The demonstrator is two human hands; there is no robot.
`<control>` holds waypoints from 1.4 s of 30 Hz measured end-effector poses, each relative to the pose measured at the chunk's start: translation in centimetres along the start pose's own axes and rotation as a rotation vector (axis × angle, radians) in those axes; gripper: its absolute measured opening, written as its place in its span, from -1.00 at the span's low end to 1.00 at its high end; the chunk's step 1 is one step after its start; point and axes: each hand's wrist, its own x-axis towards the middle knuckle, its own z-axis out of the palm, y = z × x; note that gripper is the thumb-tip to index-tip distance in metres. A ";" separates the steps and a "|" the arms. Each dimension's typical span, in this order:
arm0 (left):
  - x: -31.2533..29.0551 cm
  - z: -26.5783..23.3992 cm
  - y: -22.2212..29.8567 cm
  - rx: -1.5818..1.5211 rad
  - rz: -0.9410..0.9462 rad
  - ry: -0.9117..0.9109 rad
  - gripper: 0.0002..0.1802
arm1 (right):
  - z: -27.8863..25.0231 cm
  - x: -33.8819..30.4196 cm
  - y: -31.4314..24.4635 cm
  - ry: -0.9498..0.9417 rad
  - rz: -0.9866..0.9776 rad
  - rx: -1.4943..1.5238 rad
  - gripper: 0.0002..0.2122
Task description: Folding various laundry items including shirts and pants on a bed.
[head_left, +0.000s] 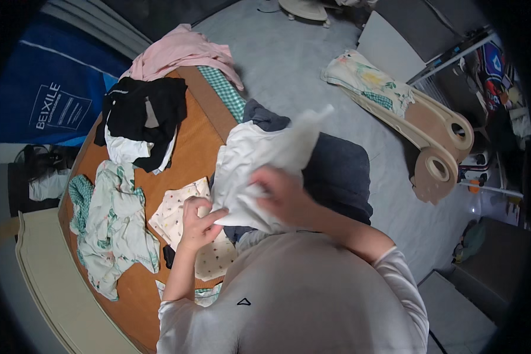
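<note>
A white garment (245, 147), thin and creased, lies across my lap on dark grey-blue cloth (342, 171). Its upper right part lifts into the air and is blurred. My right hand (277, 192) is over the middle of the garment, smeared by motion, its fingers curled on a fold of the fabric. By the lower left edge of the garment is my left hand (200, 227), thumb and fingers spread, the thumb touching the white fabric. Under and beside my left hand lies a cream cloth (213, 259) with small dark prints.
An orange-brown wooden surface (189, 138) on the left carries a black-and-white clothes pile (144, 112), a floral garment (115, 218) and pink cloth (183, 53). Floral cloth (366, 76) drapes a beige piece of furniture (433, 127) at right. A cream headboard-like panel (47, 265) edges the left.
</note>
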 end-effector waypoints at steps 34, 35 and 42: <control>1.0 -10.4 -8.5 0.237 0.088 0.498 -0.76 | 1.4 15.1 -1.3 -0.152 -0.624 -0.332 -0.53; -0.8 -8.3 -8.4 0.193 0.029 0.435 -0.78 | 1.5 13.7 0.4 -0.210 -0.580 -0.394 -0.53; -11.8 5.0 -5.8 -0.124 -0.366 0.081 -0.77 | 3.0 6.8 9.8 -0.548 -0.259 -0.543 -0.60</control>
